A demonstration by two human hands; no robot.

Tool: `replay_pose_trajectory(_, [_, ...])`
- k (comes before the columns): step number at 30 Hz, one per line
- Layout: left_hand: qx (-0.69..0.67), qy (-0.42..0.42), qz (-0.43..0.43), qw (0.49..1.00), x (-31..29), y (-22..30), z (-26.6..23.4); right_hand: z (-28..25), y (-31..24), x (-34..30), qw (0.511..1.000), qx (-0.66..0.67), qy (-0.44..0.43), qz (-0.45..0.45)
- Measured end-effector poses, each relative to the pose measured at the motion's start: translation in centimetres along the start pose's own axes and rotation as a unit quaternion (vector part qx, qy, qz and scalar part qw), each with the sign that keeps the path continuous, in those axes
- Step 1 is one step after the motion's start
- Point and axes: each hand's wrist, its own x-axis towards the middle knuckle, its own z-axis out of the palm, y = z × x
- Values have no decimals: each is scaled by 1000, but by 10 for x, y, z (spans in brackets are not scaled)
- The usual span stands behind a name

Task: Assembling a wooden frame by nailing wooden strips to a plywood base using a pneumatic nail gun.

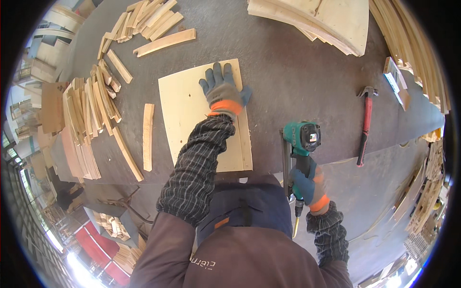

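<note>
A pale plywood panel point(187, 105) lies flat on the dark tabletop point(297, 72) in front of me. My left hand point(223, 86), in a grey-blue glove with an orange cuff, rests on its upper right part with fingers spread. A narrow wood strip point(245, 139) runs along the panel's right edge, partly covered by that hand. To the right, my right hand point(309, 185) is gloved too and wraps round the handle of a teal and black nail gun point(300, 136). The nail gun stands apart from the panel, near the table's front edge, and a yellow hose point(295, 226) hangs from its lower end.
Several loose wood strips point(98, 98) lie piled at the left, with one single strip point(148, 137) closer to the panel. Stacked panels point(317, 21) sit at the back. A red-handled hammer point(366, 125) lies at the right, before long wooden slats point(413, 53).
</note>
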Motion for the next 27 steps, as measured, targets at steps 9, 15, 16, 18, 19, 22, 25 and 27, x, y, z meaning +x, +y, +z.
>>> replay_pose_trajectory(9, [19,15,46,999,5,-17,-8,15,-34,24,999,25,-23,5])
replay_pose_trajectory(15, [-59,144,204,966,32,-70,-4,45,-69,61,997,-49,-33,-52])
replay_pose_trajectory(16, [-65,145,201,966,33,-75,2,55,-78,71,997,-42,-35,-61])
replay_pose_trajectory(18, [-107,167,224,954,35,-82,6,71,-91,90,996,-45,-35,-71])
replay_pose_trajectory(19, [-115,169,220,954,36,-83,10,78,-92,102,996,-44,-30,-70])
replay_pose_trajectory(22, [-142,199,216,945,36,-87,14,99,-97,130,997,-11,-45,-56])
replay_pose_trajectory(25, [-150,186,218,946,36,-85,12,114,-95,146,997,23,-51,-50])
replay_pose_trajectory(27, [-162,173,213,948,36,-86,9,119,-94,152,997,20,-41,-57])
